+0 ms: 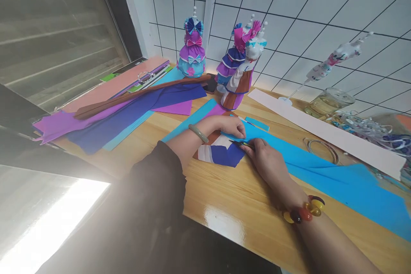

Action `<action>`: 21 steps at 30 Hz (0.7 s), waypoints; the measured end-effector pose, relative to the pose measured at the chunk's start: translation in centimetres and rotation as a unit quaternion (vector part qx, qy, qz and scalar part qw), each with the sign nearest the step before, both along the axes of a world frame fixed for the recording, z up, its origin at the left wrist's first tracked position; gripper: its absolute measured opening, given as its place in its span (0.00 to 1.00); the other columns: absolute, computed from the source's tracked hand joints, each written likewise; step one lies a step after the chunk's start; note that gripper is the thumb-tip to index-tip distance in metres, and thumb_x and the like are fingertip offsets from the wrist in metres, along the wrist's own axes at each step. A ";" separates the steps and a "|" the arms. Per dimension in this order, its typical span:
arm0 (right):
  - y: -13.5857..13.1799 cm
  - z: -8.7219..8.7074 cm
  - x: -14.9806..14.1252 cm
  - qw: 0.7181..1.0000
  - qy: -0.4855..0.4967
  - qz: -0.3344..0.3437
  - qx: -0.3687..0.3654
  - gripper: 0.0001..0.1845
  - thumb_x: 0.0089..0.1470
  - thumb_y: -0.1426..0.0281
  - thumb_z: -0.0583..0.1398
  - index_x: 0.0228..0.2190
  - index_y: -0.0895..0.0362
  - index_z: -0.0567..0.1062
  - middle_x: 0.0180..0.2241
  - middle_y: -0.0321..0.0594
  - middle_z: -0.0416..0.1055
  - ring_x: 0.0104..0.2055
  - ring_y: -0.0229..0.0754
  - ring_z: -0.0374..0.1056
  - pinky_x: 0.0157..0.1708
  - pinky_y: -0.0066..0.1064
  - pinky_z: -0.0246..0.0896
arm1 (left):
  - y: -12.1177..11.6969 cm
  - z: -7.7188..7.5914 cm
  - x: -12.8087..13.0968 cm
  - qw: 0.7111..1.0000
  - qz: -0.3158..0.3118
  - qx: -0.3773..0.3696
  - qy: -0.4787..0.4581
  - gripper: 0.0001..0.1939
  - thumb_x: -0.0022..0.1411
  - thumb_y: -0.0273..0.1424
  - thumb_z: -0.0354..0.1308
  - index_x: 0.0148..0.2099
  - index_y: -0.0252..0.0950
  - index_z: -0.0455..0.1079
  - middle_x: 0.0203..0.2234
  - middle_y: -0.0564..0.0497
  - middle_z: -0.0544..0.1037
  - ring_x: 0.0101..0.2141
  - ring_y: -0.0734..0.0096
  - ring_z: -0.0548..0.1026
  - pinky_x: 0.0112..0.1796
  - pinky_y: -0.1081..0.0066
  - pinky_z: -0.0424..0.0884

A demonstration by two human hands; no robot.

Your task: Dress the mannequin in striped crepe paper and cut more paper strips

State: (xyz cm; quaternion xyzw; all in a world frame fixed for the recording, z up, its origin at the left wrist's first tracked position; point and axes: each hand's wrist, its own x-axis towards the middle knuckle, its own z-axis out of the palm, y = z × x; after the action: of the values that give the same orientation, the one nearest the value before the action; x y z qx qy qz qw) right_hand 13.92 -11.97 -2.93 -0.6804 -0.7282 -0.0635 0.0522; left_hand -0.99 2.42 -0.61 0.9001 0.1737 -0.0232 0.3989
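My left hand (pixel 233 126) bends inward, its fingers curled closed at the near edge of a long blue crepe paper strip (pixel 298 160). The fingertips are partly hidden, but they appear to pinch the paper. In my right hand (pixel 265 156) is a slim black pointed tool, perhaps tweezers or small scissors (pixel 241 143), its tip pointing left toward the left fingers. Under and beside the tool lies a piece of dark blue paper (pixel 224 155), next to white and brown pieces. Another blue strip (pixel 192 119) passes beneath my left forearm.
Dressed miniature mannequins (pixel 192 53) stand along the tiled wall, and a bare-stand one (pixel 334 60) leans at right. Folded coloured paper (pixel 138 107) is piled at left. A pale pink strip (pixel 327 132), a glass jar (pixel 330 102) and a wire coil (pixel 323 150) lie on the right.
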 end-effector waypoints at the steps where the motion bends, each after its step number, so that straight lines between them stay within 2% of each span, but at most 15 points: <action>1: 0.0 0.0 0.0 1.000 -0.003 0.000 0.003 0.27 0.58 0.50 0.46 0.36 0.59 0.70 0.35 0.47 0.73 0.32 0.45 0.70 0.23 0.31 0.51 | 0.0 0.0 0.0 1.000 0.001 0.002 -0.002 0.16 0.54 0.32 0.54 0.43 0.32 0.73 0.36 0.51 0.77 0.33 0.73 0.71 0.30 0.76 0.62; 9: 0.0 0.1 0.0 0.999 -0.033 0.009 0.020 0.25 0.58 0.51 0.46 0.35 0.58 0.70 0.34 0.45 0.73 0.30 0.45 0.70 0.21 0.31 0.47 | -0.1 0.0 -0.1 1.000 0.002 0.009 0.000 0.17 0.54 0.33 0.53 0.44 0.34 0.73 0.36 0.52 0.77 0.33 0.74 0.71 0.31 0.76 0.62; 16: 0.0 -0.2 -0.1 0.999 -0.021 0.018 0.025 0.26 0.58 0.50 0.47 0.37 0.58 0.70 0.35 0.46 0.73 0.31 0.45 0.70 0.23 0.31 0.50 | 0.2 -0.4 0.0 1.000 0.003 -0.007 -0.015 0.15 0.53 0.34 0.53 0.41 0.34 0.74 0.34 0.53 0.77 0.31 0.75 0.70 0.29 0.76 0.61; 21: 0.4 -0.2 -0.7 0.999 -0.020 0.019 0.024 0.26 0.58 0.50 0.47 0.38 0.59 0.70 0.36 0.46 0.73 0.31 0.45 0.71 0.24 0.31 0.52 | 0.4 -0.8 0.0 0.999 -0.001 -0.018 -0.034 0.12 0.52 0.34 0.53 0.35 0.34 0.74 0.27 0.54 0.75 0.26 0.77 0.66 0.26 0.75 0.57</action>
State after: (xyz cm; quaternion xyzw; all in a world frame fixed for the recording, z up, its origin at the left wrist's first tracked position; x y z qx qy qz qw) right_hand 13.18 -11.56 -3.12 -0.6634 -0.7403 -0.0937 0.0548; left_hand -0.99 2.78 -1.45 0.8934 0.1588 0.0035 0.4203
